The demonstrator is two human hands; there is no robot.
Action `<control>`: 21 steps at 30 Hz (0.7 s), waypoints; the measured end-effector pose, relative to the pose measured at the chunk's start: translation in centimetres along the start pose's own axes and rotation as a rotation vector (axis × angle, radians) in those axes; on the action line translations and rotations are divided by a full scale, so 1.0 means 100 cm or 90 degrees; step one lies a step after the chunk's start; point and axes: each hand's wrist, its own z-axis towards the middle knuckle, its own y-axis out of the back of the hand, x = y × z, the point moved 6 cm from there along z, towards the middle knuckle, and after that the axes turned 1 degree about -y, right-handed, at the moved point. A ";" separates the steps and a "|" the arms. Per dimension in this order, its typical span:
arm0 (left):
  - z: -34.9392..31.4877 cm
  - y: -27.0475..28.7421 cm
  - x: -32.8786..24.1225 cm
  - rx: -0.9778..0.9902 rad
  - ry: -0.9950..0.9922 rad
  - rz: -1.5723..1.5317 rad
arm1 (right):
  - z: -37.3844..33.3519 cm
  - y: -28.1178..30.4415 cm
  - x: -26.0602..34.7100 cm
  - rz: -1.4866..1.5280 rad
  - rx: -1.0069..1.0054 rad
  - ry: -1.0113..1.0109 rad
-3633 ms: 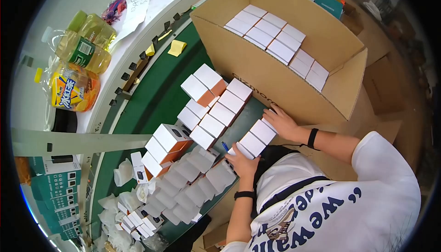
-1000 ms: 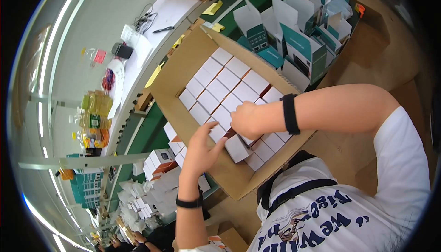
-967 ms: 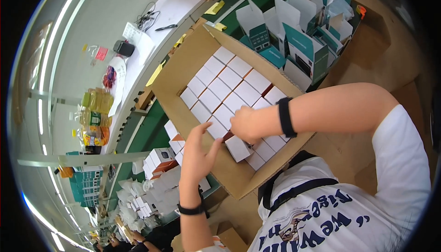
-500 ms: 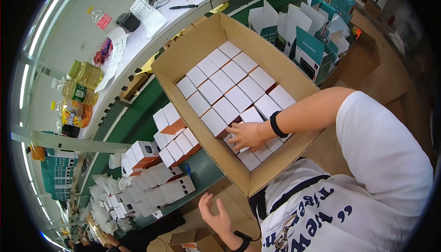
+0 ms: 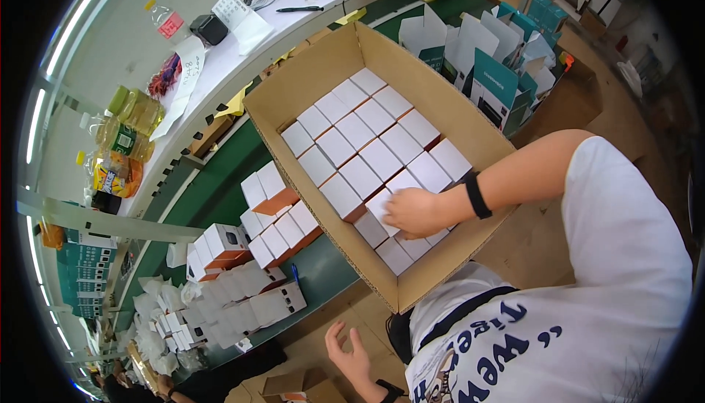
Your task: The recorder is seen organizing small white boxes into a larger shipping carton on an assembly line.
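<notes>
An open cardboard carton (image 5: 301,84) holds rows of small white boxes (image 5: 360,131) with orange-brown sides. Inside its near end, my right hand (image 5: 418,212) is closed, its curled fingers against a small white box (image 5: 377,206) in the upper layer. Some fingertips are hidden behind the hand. Lower-lying white boxes (image 5: 394,256) show beside it in the near corner. My left hand (image 5: 351,355) hangs open outside the carton, below its front corner, fingers apart and holding nothing.
Stacked white boxes (image 5: 275,245) stand on the green bench left of the carton, with a blue pen (image 5: 295,272) nearby. Opened teal-and-white cartons (image 5: 492,84) crowd the far right. Drink bottles (image 5: 121,146) line the white shelf. Another person's hand (image 5: 163,385) shows at lower left.
My right hand has drawn back rightward from the gap, its fingers now curled. A white box now shows at upper-layer height where my fingertips were. My left hand stays open, slightly lower.
</notes>
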 end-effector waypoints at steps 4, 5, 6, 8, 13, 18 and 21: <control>0.005 -0.008 0.015 0.017 0.010 -0.019 | -0.042 -0.075 -0.048 0.033 0.488 -0.017; 0.006 -0.011 0.017 0.024 0.009 -0.026 | -0.049 -0.085 -0.062 0.034 0.493 -0.026; 0.008 -0.014 0.016 0.032 -0.006 -0.023 | -0.053 -0.093 -0.080 0.032 0.509 -0.089; 0.014 -0.021 0.012 0.037 -0.020 -0.024 | -0.054 -0.126 -0.106 0.024 0.526 -0.154; 0.015 -0.029 0.023 0.036 -0.009 -0.052 | -0.038 -0.123 -0.058 -0.018 0.459 0.018; 0.016 -0.026 0.012 0.032 -0.011 -0.044 | 0.035 -0.133 -0.016 0.150 0.347 0.064; 0.005 -0.011 0.019 0.003 0.004 -0.029 | 0.037 -0.153 -0.021 0.102 0.288 0.031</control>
